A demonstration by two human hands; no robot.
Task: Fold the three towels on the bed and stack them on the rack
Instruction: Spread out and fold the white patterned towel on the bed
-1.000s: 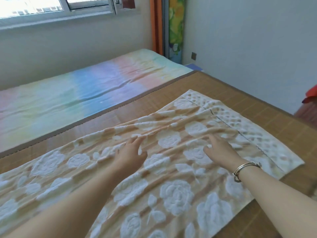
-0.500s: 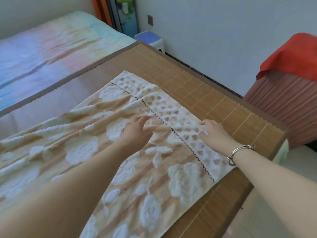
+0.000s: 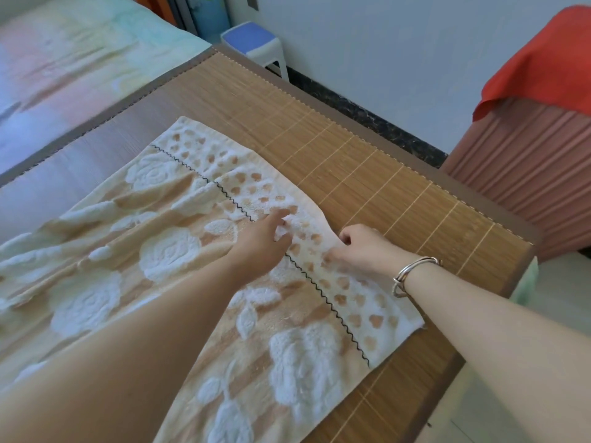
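Two bare hands reach forward over one large towel (image 3: 179, 266) spread across a bed (image 3: 383, 199) covered by a woven bamboo mat. The towel is beige with raised white roses, and its end nearest the mat's far edge carries a white band dotted with small tan hearts, set off by a dark zigzag stitch line. Loose folds ripple along the towel's far left part; the rest lies fairly flat.

The left hand (image 3: 260, 244) lies palm down on the towel, right at the zigzag line, with its fingers (image 3: 278, 217) loosely extended and touching the heart-patterned band. They hold nothing.

The right hand (image 3: 361, 247) sits just beside it, at the towel's outer edge where cloth meets mat. Its fingers are curled inward and the edge of the band bunches up under them, so they appear to pinch the towel's edge, though the exact grip is hidden by the hand itself. A silver bangle (image 3: 412, 273) circles the right wrist.

Beyond the mat, to the left, lies a second bed surface under a pastel rainbow sheet (image 3: 64, 65). A small blue-topped plastic stool (image 3: 252, 43) stands by the white wall. At the far right, a ribbed pinkish-brown piece of furniture (image 3: 524, 174) is partly draped with a red cloth (image 3: 543, 65).
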